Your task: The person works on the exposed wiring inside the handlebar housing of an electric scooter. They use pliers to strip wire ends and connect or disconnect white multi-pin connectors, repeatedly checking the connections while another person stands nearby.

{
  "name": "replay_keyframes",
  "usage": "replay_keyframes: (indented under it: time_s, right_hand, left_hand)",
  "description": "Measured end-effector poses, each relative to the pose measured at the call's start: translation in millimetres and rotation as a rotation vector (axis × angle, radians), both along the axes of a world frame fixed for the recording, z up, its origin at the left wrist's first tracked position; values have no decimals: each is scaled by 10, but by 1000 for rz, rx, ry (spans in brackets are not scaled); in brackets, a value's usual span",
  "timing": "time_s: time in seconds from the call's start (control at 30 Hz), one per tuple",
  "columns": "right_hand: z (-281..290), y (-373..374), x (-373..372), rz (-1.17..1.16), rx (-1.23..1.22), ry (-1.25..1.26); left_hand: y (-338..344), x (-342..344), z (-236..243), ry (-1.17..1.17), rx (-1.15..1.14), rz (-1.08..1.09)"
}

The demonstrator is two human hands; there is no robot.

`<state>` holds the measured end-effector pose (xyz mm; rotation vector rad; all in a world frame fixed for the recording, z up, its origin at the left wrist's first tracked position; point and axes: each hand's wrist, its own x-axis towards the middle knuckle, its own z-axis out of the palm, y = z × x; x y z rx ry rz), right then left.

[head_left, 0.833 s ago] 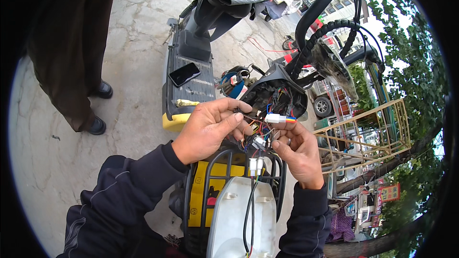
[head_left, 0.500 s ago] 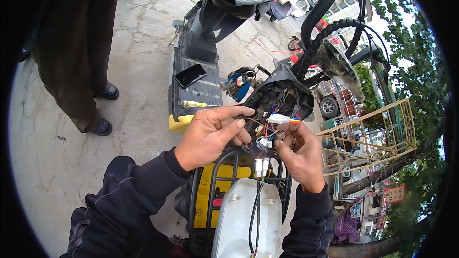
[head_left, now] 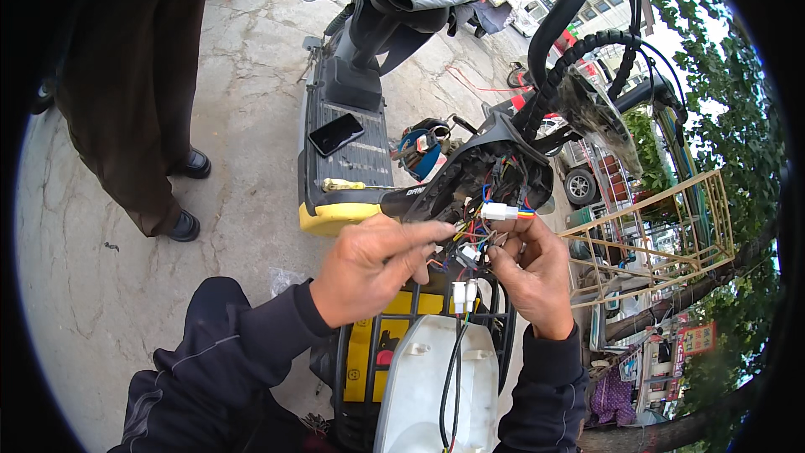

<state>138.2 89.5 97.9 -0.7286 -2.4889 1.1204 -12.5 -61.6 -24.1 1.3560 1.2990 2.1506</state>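
The L hand (head_left: 369, 267) is near the coloured wires (head_left: 470, 236), w/ its index finger stretched toward them and the thumb apart from it. The R hand (head_left: 538, 278) pinches thin wires of same bundle btw. thumb and fingers, just below a white plug (head_left: 500, 211) w/ coloured leads. Lower down, two small white connectors (head_left: 459, 296) w/ dark cables are above the white panel (head_left: 419, 377), which covers part of the blk rack (head_left: 340, 369). On the scooter's footboard (head_left: 360, 165) lie a phone (head_left: 336, 134) and a screwdriver (head_left: 342, 184) w/ yellowish handle. At far L, another person (head_left: 134, 92) in dk. trousers stands on cracked pavement (head_left: 251, 59).
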Motion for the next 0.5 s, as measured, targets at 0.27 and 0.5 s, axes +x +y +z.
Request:
replay_keyframes:
  time_s: [0.27,0.5]
  right_hand:
    - [-23,2,-4,-7,0,22]
    - [-21,-2,13,-2,-82,30]
  left_hand:
    - [0,85,-70,540,149,305]
    - [-38,94,-85,631,89,322]
